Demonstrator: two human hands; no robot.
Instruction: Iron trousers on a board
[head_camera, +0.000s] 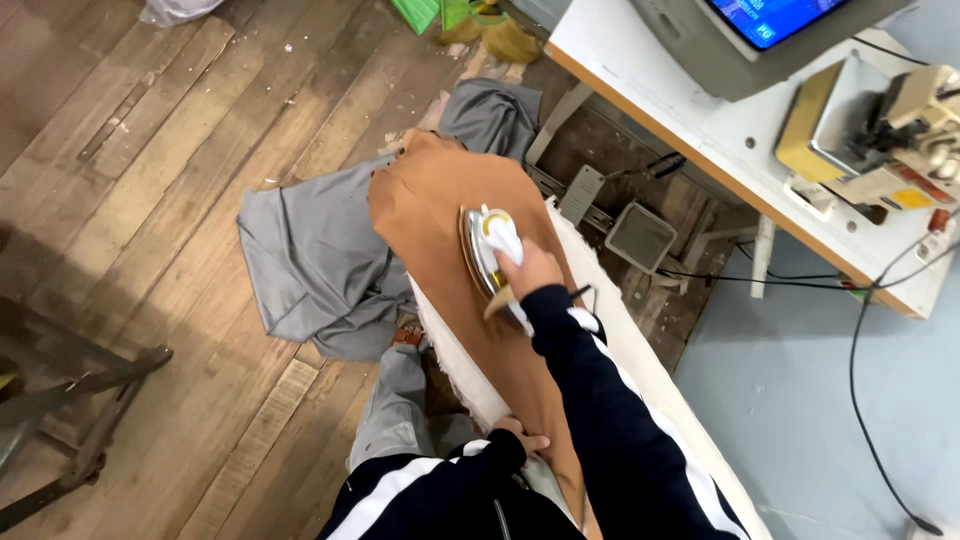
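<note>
Head view: your right hand (527, 272) grips the iron (487, 250); left hand (520, 437) presses flat, so keep the brown fabric (430, 205) taut.

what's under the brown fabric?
The brown fabric lies on a white padded ironing board, edges visible beside it. Its far end overhangs grey cloth. The board beneath is covered.

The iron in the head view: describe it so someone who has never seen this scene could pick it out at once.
Find the long white ironing board running from bottom centre toward the middle, draped with brown fabric. The iron sits on that fabric, under the right hand. It alone is shiny: a metal base with a white and yellow top.
</note>
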